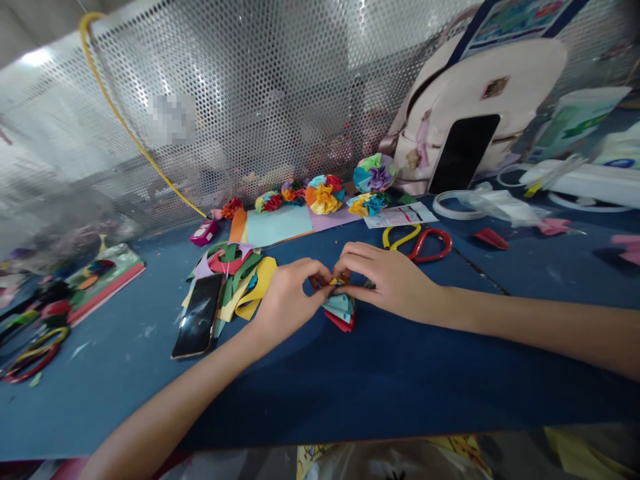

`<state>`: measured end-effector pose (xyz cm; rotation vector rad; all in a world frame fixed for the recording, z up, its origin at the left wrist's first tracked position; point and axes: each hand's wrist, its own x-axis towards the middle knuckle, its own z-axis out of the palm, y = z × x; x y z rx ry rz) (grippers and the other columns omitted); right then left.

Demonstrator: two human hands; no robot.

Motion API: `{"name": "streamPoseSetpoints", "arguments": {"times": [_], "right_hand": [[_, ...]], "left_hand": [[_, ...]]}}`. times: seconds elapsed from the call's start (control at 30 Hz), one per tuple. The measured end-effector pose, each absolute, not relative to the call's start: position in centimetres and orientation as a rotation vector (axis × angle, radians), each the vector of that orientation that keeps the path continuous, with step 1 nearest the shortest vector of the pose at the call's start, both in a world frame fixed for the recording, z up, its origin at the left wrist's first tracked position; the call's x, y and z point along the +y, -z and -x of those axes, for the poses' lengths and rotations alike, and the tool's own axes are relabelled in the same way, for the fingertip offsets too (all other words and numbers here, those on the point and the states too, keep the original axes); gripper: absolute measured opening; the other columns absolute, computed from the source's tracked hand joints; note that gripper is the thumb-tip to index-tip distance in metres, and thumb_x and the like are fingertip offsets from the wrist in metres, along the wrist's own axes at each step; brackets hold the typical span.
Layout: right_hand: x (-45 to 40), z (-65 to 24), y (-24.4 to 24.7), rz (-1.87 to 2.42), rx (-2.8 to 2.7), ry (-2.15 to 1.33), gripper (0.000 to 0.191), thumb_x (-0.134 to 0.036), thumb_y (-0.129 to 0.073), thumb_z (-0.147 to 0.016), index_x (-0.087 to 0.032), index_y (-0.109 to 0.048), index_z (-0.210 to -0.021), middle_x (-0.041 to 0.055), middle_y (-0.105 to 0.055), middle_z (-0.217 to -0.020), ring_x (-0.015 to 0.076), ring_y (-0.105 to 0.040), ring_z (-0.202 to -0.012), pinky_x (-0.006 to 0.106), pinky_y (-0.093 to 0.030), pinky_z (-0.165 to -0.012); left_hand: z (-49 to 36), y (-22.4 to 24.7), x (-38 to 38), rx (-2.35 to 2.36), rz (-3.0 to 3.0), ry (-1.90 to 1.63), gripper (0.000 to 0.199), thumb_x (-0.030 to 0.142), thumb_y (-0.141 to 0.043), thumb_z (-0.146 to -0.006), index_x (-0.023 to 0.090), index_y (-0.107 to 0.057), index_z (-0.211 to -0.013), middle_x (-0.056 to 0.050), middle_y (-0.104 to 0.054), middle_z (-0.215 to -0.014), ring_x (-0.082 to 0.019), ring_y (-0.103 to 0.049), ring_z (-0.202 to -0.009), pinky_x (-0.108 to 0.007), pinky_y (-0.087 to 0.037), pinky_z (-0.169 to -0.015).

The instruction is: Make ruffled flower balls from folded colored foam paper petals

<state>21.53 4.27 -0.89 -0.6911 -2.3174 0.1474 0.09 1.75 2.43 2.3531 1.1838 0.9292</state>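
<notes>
The paper bundle [340, 308] sits just above the surface, near the front middle of the work area. It consists of folded teal and red strips, with a small yellow piece at its gathered top end. The left hand [293, 293] and right hand [385, 277] meet over it, and the grip of each is clamped on the gathered end by the fingertips. This pinch appears to keep the folds bunched while the loose ends fan downward.

The scissors [417, 243], with one yellow and one red handle loop, lie just beyond the right hand, apparently placed for quick pickup. A loose pile of coloured paper strips [235, 280] lies beyond the left hand, with a smartphone [197, 317] beside it, so that material stays within reach.

Farther back, finished multicoloured paper flowers [325, 195] stand in a row along the sheets of coloured paper [277, 225], away from the working zone. A roll of clear tape [453, 203] lies to the right. The blue surface [320, 393] carries all these items, and a perforated metal screen [200, 113] stands behind them.
</notes>
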Motion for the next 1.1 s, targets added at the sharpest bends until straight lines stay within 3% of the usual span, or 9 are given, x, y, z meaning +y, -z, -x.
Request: {"name": "streamPoseSetpoints", "arguments": {"times": [0.37, 1.1], "right_hand": [[4.8, -21.9, 0.7, 0.717, -2.248, -0.246, 0.011, -0.024, -0.067, -0.097, -0.022, -0.063, -0.087, 0.0013, -0.063, -0.085, 0.0178, -0.061, -0.081, 0.027, -0.042, -0.065], [4.7, -21.7, 0.9, 0.705, -2.251, -0.25, 0.011, -0.021, -0.068, -0.095, -0.022, -0.063, -0.085, 0.0007, -0.064, -0.085, 0.0175, -0.061, -0.082, 0.027, -0.042, -0.066]], "left_hand": [[-0.1, -3.1, 2.0, 1.228, -2.227, -0.862, 0.02, -0.001, -0.072, -0.079, 0.018, -0.075, -0.078, 0.003, -0.076, -0.075, -0.011, -0.065, -0.069, -0.021, -0.048, -0.065], [-0.5, -2.7, 1.7, 1.167, -2.17, -0.917, 0.019, 0.003, -0.081, -0.077, 0.018, -0.071, -0.079, 0.003, -0.072, -0.075, -0.011, -0.065, -0.069, -0.021, -0.05, -0.065]]}}
